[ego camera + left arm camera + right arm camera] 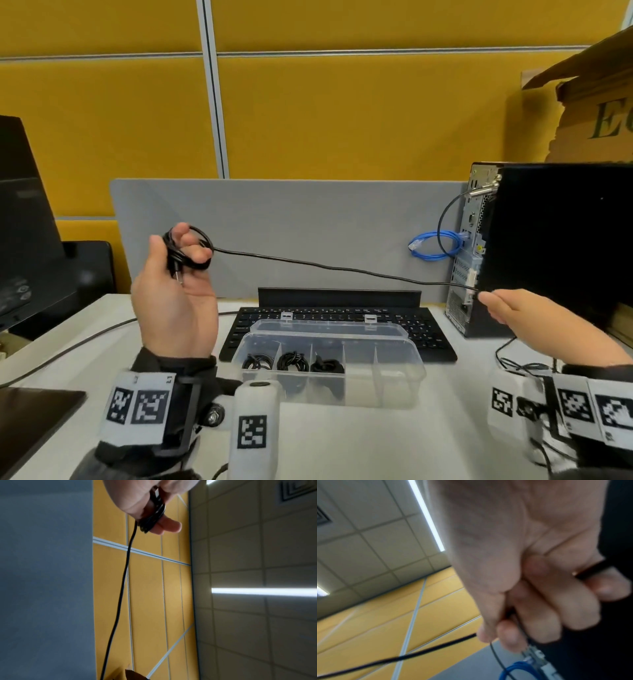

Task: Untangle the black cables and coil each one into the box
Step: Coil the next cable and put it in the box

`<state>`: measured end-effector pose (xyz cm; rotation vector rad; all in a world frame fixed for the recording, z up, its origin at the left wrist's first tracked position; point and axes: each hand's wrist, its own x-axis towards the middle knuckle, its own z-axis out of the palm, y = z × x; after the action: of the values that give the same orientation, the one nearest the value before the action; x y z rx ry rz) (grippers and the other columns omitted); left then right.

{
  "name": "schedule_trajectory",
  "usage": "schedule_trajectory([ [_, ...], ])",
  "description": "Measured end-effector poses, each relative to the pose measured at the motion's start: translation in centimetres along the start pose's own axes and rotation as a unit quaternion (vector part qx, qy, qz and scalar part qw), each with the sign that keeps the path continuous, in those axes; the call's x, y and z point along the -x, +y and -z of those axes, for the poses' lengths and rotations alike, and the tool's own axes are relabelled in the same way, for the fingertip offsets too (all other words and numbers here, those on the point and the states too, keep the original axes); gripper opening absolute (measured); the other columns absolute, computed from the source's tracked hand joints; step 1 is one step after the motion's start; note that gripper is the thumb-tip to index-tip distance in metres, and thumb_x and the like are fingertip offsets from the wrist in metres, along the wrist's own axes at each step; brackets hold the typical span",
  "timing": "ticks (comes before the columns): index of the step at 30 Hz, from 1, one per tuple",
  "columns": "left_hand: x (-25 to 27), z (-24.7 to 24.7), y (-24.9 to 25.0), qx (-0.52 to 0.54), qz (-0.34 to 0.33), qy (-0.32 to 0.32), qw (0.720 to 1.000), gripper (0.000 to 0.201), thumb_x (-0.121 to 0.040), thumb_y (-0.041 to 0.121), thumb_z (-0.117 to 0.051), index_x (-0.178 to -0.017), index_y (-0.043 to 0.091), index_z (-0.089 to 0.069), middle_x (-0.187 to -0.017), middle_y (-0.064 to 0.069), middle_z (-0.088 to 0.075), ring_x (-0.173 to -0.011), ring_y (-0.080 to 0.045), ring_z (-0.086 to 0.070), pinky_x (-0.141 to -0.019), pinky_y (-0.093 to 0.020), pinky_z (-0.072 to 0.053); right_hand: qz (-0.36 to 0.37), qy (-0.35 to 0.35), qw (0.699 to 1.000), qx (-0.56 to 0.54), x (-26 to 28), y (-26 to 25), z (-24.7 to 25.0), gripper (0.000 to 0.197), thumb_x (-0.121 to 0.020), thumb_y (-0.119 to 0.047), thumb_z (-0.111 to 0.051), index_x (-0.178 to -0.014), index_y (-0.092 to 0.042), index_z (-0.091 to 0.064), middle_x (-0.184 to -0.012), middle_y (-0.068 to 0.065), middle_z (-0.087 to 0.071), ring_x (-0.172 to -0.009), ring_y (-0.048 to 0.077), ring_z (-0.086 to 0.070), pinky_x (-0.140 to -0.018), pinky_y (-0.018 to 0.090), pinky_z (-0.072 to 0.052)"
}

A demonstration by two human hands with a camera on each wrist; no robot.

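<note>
left hand [174, 294]: raised over desk, fingers wrapped by small coil of black cable [342, 269]
right hand [520, 311]: pinching cable's far end, line stretched between hands
box [397, 373]: clear, lid open, three coils in left compartments, head view only
right wrist view: ring [589, 569] on finger, blue cable [517, 669]

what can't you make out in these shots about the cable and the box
- Free end of the cable: hidden inside the right hand in the head view; blurred in the right wrist view.
- Number of turns in the coil: left hand fingers cover it in both views.
- Box: the coils inside are too small to tell apart; the wrist views miss it.
</note>
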<state>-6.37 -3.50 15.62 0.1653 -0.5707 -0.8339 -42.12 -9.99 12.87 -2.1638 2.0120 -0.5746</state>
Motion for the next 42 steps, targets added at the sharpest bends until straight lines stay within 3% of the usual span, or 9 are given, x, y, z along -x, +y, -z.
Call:
schedule_trajectory([
  [6,1.1,-1.3,-0.7,-0.116,0.101,-0.061,0.986,0.041,-0.097,0.028,-0.034,-0.075,0.009,-0.063,-0.057,0.004,-0.053,-0.045,-0.005,-0.043,-0.05,-0.014,-0.044,-0.112,0.013,0.982,0.153,1.0,1.1,1.2,0.053,-0.089,-0.054,-0.017,-0.112,-0.022,-0.053,-0.098,0.006,-0.06,-0.094,0.028,-0.06,-0.088,0.046,-0.049],
  [11,5.0,-4.2,-2.4,-0.201,0.253,-0.194,0.926,0.037,-0.084,0.031,-0.041,-0.065,0.005,-0.06,-0.047,0.0,-0.045,-0.028,-0.006,-0.036,-0.041,-0.017,-0.041,0.168,0.051,0.983,-0.045,4.0,-9.6,0.8,0.063,-0.084,-0.064,-0.031,-0.142,-0.044,-0.018,-0.143,-0.016,-0.036,-0.134,0.01,-0.032,-0.109,0.043,-0.031],
  [14,6.1,-4.7,-2.9,-0.154,0.267,-0.21,0.928,0.041,-0.083,0.032,-0.04,-0.064,0.007,-0.067,-0.048,-0.001,-0.048,-0.035,-0.008,-0.046,-0.046,-0.018,-0.047,0.306,-0.073,0.917,-0.247,5.5,-14.0,-1.4,0.031,-0.097,-0.045,-0.033,-0.115,-0.029,-0.053,-0.099,-0.008,-0.067,-0.094,0.013,-0.063,-0.09,0.045,-0.048],
  [18,4.9,-3.3,-3.9,-0.182,0.178,-0.189,0.948,0.031,-0.093,0.021,-0.038,-0.097,0.003,-0.063,-0.079,-0.005,-0.072,-0.082,-0.013,-0.069,-0.078,-0.022,-0.054,0.28,-0.136,0.927,-0.21,6.2,-15.8,-3.9,0.024,-0.101,-0.026,-0.031,-0.103,-0.016,-0.053,-0.072,-0.015,-0.052,-0.058,0.002,-0.05,-0.064,0.029,-0.051],
  [24,3.8,-0.5,-4.2,-0.636,0.081,-0.32,0.697,0.054,-0.085,0.056,-0.031,-0.084,0.014,-0.064,-0.068,-0.002,-0.071,-0.07,-0.006,-0.065,-0.075,-0.022,-0.045,0.28,0.078,0.957,-0.02,5.9,-14.0,-0.9,0.028,-0.095,-0.047,-0.032,-0.098,-0.034,-0.057,-0.078,-0.016,-0.057,-0.072,0.006,-0.056,-0.061,0.023,-0.045],
  [28,4.6,-1.8,-2.9,-0.405,0.291,-0.408,0.765,0.052,-0.095,0.045,-0.032,-0.075,0.012,-0.067,-0.046,-0.002,-0.058,-0.053,-0.017,-0.054,-0.064,-0.021,-0.046,0.245,0.263,0.933,-0.014,4.8,-11.9,-0.3,0.04,-0.089,-0.055,-0.026,-0.099,-0.037,-0.06,-0.082,-0.014,-0.065,-0.071,0.012,-0.059,-0.051,0.022,-0.04],
  [35,4.4,-2.1,-4.6,-0.234,0.185,-0.239,0.924,0.031,-0.094,0.02,-0.039,-0.097,0.004,-0.065,-0.081,-0.007,-0.073,-0.085,-0.014,-0.069,-0.082,-0.023,-0.051,0.301,-0.202,0.931,-0.024,5.5,-13.7,-3.0,0.03,-0.101,-0.037,-0.03,-0.103,-0.03,-0.059,-0.1,-0.01,-0.063,-0.09,0.004,-0.056,-0.083,0.029,-0.046],
  [39,4.2,-0.8,-4.9,-0.566,0.055,-0.315,0.76,0.042,-0.098,0.031,-0.036,-0.082,0.016,-0.071,-0.085,0.005,-0.074,-0.1,0.001,-0.061,-0.099,-0.03,-0.042,0.294,-0.027,0.955,0.022,5.9,-13.7,-0.9,0.028,-0.095,-0.049,-0.032,-0.088,-0.035,-0.055,-0.072,-0.013,-0.053,-0.071,0.0,-0.053,-0.065,0.024,-0.04],
  [42,4.8,-1.3,-4.6,-0.546,0.219,-0.403,0.701,0.053,-0.092,0.049,-0.038,-0.077,0.007,-0.067,-0.058,-0.003,-0.068,-0.064,-0.011,-0.063,-0.081,-0.028,-0.05,0.269,0.132,0.953,0.041,5.6,-12.8,0.2,0.042,-0.082,-0.062,-0.024,-0.097,-0.039,-0.056,-0.088,-0.015,-0.061,-0.087,0.009,-0.059,-0.072,0.032,-0.048],
])
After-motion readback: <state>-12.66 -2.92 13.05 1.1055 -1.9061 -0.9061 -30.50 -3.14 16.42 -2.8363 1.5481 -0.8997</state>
